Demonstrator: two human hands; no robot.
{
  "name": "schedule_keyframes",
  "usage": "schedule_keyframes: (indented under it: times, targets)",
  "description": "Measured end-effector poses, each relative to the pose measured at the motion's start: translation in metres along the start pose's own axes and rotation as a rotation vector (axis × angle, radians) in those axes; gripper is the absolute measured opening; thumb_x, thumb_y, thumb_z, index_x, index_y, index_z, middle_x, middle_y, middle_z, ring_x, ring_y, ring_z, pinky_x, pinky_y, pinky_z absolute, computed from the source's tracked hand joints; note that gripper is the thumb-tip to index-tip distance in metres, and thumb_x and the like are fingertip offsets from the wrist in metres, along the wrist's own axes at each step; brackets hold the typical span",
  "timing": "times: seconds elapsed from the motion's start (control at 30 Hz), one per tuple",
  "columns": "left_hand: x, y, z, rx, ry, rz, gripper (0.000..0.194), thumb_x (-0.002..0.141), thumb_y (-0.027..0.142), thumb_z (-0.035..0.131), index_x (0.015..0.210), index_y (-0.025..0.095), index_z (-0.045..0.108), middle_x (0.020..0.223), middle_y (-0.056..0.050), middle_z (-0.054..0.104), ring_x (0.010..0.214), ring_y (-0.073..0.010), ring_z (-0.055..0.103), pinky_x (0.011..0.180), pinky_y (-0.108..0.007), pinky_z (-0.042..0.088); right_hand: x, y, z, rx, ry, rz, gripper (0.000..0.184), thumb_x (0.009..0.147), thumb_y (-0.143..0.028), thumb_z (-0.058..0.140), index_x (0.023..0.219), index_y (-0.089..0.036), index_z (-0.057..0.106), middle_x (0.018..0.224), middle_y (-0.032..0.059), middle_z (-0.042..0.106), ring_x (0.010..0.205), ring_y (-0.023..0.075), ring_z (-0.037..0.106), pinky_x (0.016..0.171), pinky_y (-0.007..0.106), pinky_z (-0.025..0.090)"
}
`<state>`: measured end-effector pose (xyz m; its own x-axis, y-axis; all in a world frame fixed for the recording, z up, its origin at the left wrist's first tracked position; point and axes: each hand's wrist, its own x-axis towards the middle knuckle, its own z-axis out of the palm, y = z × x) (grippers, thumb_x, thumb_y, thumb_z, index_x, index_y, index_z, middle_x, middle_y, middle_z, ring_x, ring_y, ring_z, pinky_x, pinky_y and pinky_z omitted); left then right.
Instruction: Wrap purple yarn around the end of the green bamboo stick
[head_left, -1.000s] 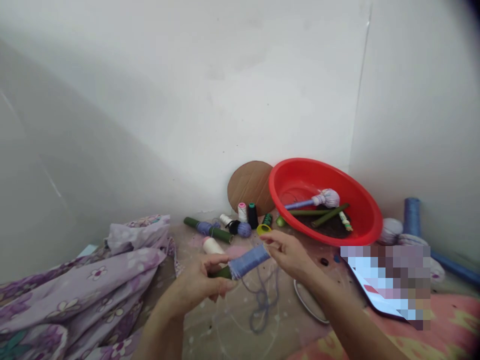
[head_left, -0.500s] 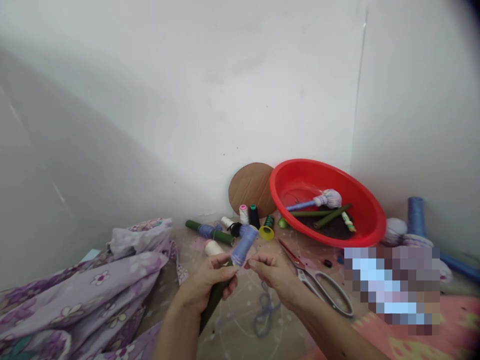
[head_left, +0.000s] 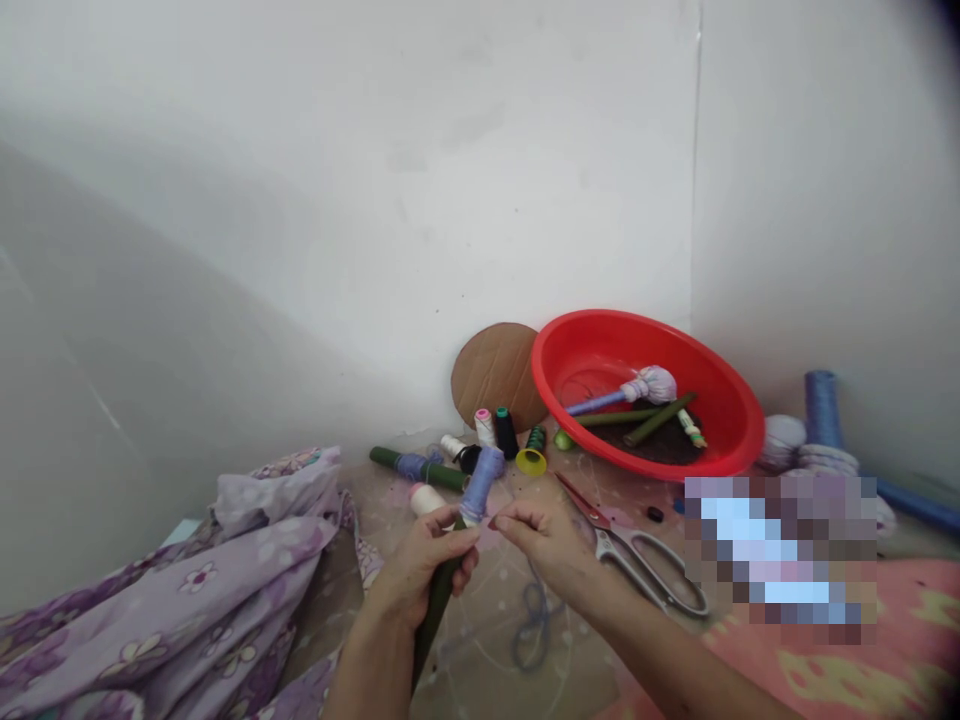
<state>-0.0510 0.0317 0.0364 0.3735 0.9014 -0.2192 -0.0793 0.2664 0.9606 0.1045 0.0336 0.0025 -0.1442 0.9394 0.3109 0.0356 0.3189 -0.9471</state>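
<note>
My left hand (head_left: pixel 429 560) is closed around a dark green stick (head_left: pixel 439 605), which slants up away from me. Blue yarn (head_left: pixel 481 480) is wound thickly round its upper end, with a white band at the lower edge of the winding. Just right of it, my right hand (head_left: pixel 541 538) has thumb and forefinger pinched together. A loose blue yarn strand (head_left: pixel 532 625) lies in loops on the table below and runs up behind this hand. The piece between the fingertips is too fine to see clearly. Scissors (head_left: pixel 637 560) lie open beyond my right wrist.
Behind my hands stand several thread spools (head_left: pixel 505 433) and another green stick with blue yarn (head_left: pixel 418 468). A tilted red basin (head_left: pixel 645 325) holds sticks and a cloth-headed piece. Cardboard (head_left: pixel 496 375) leans on the wall. Floral cloth (head_left: pixel 225 590) is heaped left; a pixelated patch covers the right.
The yarn-wound end of the stick has turned more upright and slightly left. My right hand stays pinched beside it. The whole view has shifted a little.
</note>
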Motion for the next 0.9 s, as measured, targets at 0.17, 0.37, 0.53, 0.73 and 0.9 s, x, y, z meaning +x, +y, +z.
schedule_keyframes:
  times: [0.17,0.37,0.53,0.73,0.9]
  targets:
    - [0.0,0.0,0.0,0.014,0.019,0.022,0.029,0.061,0.029,0.064,0.081,0.014,0.049,0.043,0.004,0.05,0.031,-0.0044,0.039,0.033,-0.014,0.026,-0.002,0.0,0.001,-0.175,-0.004,-0.077,0.025,0.074,-0.027,0.044,0.054,-0.013,0.052,0.05,-0.0038,0.034,0.051,0.008,0.034,0.048,0.019,0.026]
    - [0.002,-0.001,-0.003,0.003,-0.002,0.015,0.032,0.061,0.03,0.064,0.084,0.014,0.05,0.045,0.003,0.05,0.033,-0.0041,0.04,0.034,-0.014,0.025,-0.005,0.003,0.002,-0.314,0.022,-0.094,0.026,0.075,-0.026,0.043,0.053,-0.014,0.051,0.049,-0.004,0.035,0.049,0.0079,0.033,0.048,0.019,0.026]
    - [0.005,-0.004,-0.005,0.048,0.005,0.01,0.029,0.062,0.028,0.063,0.083,0.013,0.05,0.045,0.003,0.05,0.033,-0.0038,0.039,0.034,-0.014,0.025,-0.004,0.005,0.005,-0.314,0.027,-0.107,0.025,0.074,-0.024,0.043,0.051,-0.015,0.048,0.048,-0.004,0.035,0.049,0.0081,0.033,0.048,0.019,0.026]
    - [0.009,-0.008,-0.009,0.114,0.022,0.04,0.028,0.06,0.029,0.064,0.081,0.013,0.054,0.046,0.004,0.048,0.036,-0.0043,0.041,0.036,-0.015,0.028,-0.004,0.006,0.007,-0.342,-0.01,-0.123,0.023,0.07,-0.016,0.042,0.048,-0.014,0.047,0.047,-0.0042,0.032,0.048,0.0077,0.031,0.046,0.018,0.023]
    - [0.009,-0.011,-0.011,0.208,0.039,0.121,0.026,0.061,0.027,0.063,0.081,0.012,0.055,0.047,0.003,0.048,0.036,-0.0048,0.04,0.036,-0.015,0.028,-0.006,0.009,0.008,-0.371,-0.025,-0.126,0.022,0.071,-0.018,0.042,0.049,-0.015,0.048,0.046,-0.0041,0.032,0.047,0.0074,0.03,0.045,0.018,0.021]
